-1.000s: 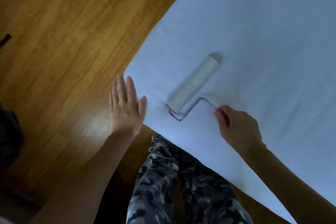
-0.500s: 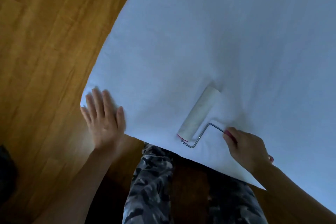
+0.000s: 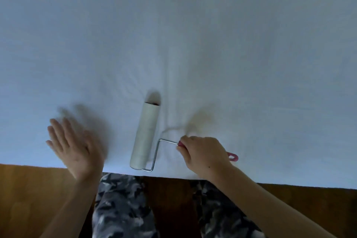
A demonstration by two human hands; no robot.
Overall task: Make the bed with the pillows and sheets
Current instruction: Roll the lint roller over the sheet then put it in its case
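A white sheet covers the bed and fills most of the view, with faint creases near the middle. A lint roller with a white roll, a wire frame and a pink handle lies on the sheet close to the near edge. My right hand grips the pink handle, whose end loop sticks out to the right. My left hand is flat and open over the sheet at the near edge, left of the roller, and is blurred by motion.
The bed's near edge runs across the lower part of the view. Below it lies a wooden floor. My legs in camouflage trousers stand against the bed edge.
The view has swung from the bed's corner to its long edge. The roller has turned to point away from me. My left hand has moved from the corner onto the sheet.
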